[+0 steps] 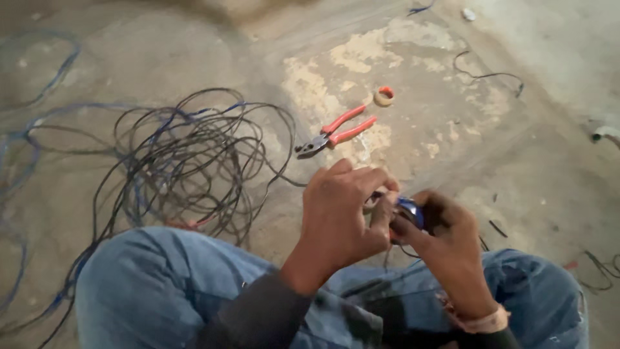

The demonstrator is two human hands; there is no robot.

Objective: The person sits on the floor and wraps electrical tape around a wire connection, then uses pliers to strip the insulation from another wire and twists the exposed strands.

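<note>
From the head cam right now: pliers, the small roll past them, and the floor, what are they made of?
Pliers: dull grey metal jaws, by the look; handles sleeved in smooth red-orange, likely plastic or rubber.
Small roll: pale ring with a red edge, probably tape; too small to be sure.
Floor: bare grey concrete or cement, matt, with pale, rough, chipped-looking patches.

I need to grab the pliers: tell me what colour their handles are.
The pliers have red-orange handles, seen clearest in the head view, lying on the concrete floor.

Small blue-and-dark object, maybe a tape roll, pinched between both hands above the knees, mostly hidden by fingers; 5 o'clock from frame centre.
</note>
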